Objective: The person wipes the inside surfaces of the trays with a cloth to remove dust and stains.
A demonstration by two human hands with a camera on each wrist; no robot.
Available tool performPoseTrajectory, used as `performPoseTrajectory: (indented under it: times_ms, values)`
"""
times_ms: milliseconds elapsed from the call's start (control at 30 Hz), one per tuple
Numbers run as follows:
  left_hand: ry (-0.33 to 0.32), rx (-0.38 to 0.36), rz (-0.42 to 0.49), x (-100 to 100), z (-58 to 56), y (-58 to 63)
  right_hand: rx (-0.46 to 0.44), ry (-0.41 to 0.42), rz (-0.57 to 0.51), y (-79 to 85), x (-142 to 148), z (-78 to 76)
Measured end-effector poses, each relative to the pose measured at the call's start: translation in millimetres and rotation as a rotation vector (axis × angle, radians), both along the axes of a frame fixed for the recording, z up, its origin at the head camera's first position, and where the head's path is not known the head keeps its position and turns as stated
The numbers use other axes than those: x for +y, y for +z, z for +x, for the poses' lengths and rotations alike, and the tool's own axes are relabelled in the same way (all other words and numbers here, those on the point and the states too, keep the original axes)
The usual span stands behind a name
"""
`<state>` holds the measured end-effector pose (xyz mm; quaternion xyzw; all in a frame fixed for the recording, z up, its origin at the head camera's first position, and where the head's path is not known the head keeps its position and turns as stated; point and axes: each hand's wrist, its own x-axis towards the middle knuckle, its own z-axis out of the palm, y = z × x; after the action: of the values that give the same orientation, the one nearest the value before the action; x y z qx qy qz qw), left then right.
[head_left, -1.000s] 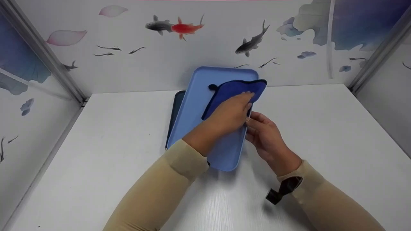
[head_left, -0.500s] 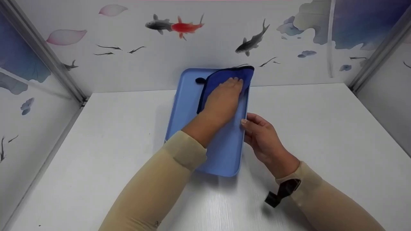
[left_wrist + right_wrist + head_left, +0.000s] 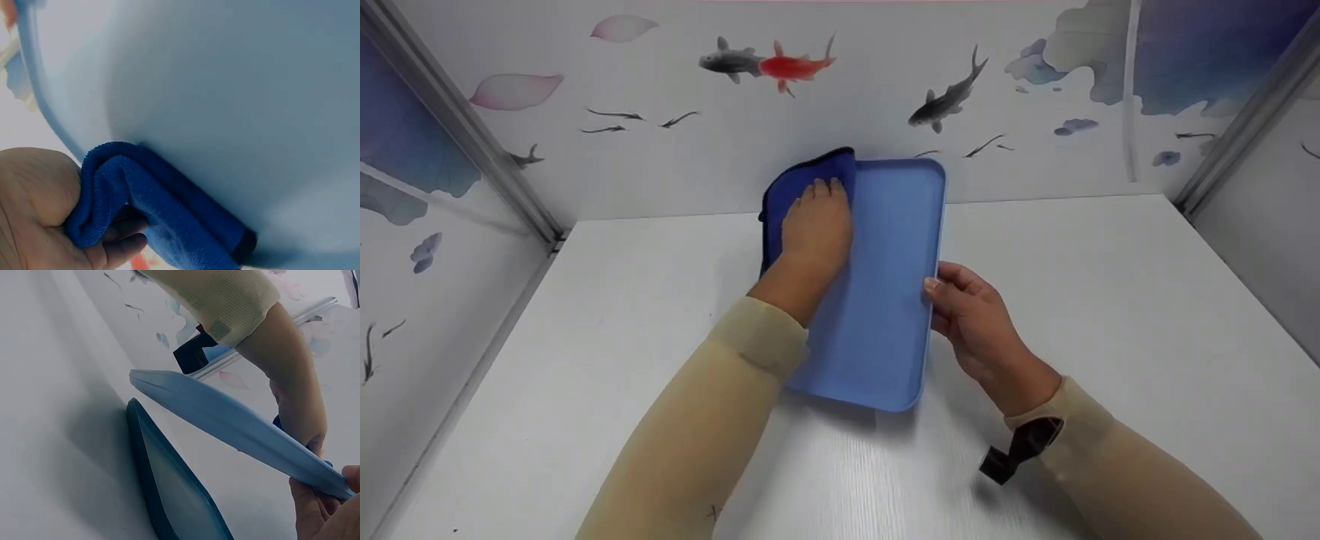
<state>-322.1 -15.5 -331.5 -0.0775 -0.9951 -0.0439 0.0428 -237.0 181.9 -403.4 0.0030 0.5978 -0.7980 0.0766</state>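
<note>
My right hand (image 3: 979,315) grips the right edge of a light blue rectangular tray (image 3: 896,285), thumb on the rim and fingers behind. The tray is held tilted, its inner face toward the head camera. At its upper left, my left hand (image 3: 817,229) holds a dark-edged blue cloth (image 3: 780,202) against the tray. In the left wrist view the cloth (image 3: 169,208) is folded over between thumb and fingers, the thumb hidden in it. A dark teal tray (image 3: 146,478) lies below the raised tray in the right wrist view; in the head view it is hidden.
A white table (image 3: 622,315) lies under the hands. Behind it stands a white wall (image 3: 840,112) printed with fish, with side panels at left and right. A small black camera mount (image 3: 1020,450) is strapped to the right wrist.
My left hand has moved the cloth from the tray's right side to its upper left. The tray has shifted slightly left. The right hand has kept its grip on the edge.
</note>
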Motion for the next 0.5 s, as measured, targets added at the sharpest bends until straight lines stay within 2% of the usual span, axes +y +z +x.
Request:
performPoseTrajectory:
  times_ms: [100, 200, 500]
  values:
    - [0.033, -0.018, 0.033, -9.6, -1.1, -3.9, -0.012, -0.013, 0.003, 0.0, -0.9, 1.4]
    - [0.031, -0.03, 0.049, -14.2, 1.9, -7.8, -0.028, -0.023, 0.002, -1.0, -1.1, 1.2]
    - [-0.011, -0.093, 0.068, -7.3, 25.7, -16.4, -0.033, -0.072, -0.023, 1.1, 5.1, -4.6]
